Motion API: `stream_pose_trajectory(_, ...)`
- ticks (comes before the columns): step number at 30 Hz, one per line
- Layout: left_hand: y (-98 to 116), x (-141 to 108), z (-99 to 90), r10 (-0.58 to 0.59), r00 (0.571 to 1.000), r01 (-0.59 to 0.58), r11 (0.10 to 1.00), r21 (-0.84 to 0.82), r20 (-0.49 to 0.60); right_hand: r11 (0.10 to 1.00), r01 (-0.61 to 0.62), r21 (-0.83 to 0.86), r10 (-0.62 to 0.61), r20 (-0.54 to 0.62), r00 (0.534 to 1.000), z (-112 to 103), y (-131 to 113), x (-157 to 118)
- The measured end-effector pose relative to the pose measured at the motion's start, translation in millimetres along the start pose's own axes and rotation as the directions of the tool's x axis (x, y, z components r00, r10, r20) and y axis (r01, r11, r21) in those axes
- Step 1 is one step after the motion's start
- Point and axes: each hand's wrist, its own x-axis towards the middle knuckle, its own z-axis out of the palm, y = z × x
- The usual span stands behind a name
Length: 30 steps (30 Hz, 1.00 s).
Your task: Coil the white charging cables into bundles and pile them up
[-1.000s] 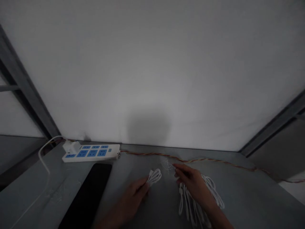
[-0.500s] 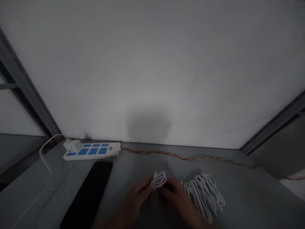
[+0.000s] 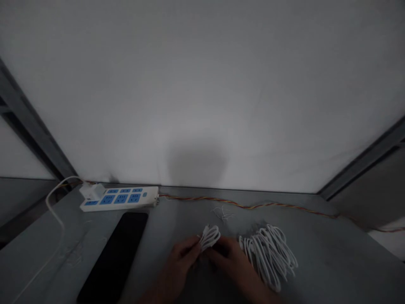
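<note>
A small coiled white cable (image 3: pixel 210 237) is held up between my two hands, low in the middle of the view. My left hand (image 3: pixel 183 259) pinches the coil from its left side with thumb and forefinger. On the other side my right hand (image 3: pixel 228 258) is closed against the coil's lower right, its fingertips partly hidden behind the cable. Just right of that hand lies a pile of coiled white cables (image 3: pixel 268 255). A few thin white ties or wire bits (image 3: pixel 224 214) rest on the table beyond the hands.
A white power strip (image 3: pixel 120 204) with blue sockets stands at the back left, a white charger (image 3: pixel 92 192) plugged in. A black phone-like slab (image 3: pixel 114 257) lies before it. Twisted red-yellow wire (image 3: pixel 247 207) runs along the grey table (image 3: pixel 329 253) below the white wall.
The view has shifted slightly, so everything on the table sits a little higher and further left. Both hands keep hold of the coiled cable with almost the same grip.
</note>
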Motion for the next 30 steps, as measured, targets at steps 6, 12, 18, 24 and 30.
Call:
stream_pose_trajectory(6,-5,-3,2.1,0.086,0.992,-0.073,0.988,0.133,-0.097,0.999,-0.043,-0.003,0.043,-0.068,0.997,4,0,2)
stream_pose_trajectory(12,-8,-5,5.3,0.389,0.919,-0.368,0.796,0.480,0.060,0.988,-0.126,-0.086,0.104,-0.228,0.968,11,6,1)
stream_pose_trajectory(18,-10,-1,0.2,0.591,0.780,-0.544,0.479,0.690,0.205,0.985,-0.172,0.001,0.168,-0.215,0.962,12,8,1)
stream_pose_trajectory(24,-13,0,1.9,0.618,0.751,-0.525,0.346,0.777,0.233,0.974,-0.189,-0.126,0.160,-0.212,0.964,9,8,5)
stream_pose_trajectory(30,-18,-2,4.7,0.535,0.820,-0.474,0.433,0.767,0.204,0.950,-0.132,-0.283,0.081,-0.187,0.979,9,8,2)
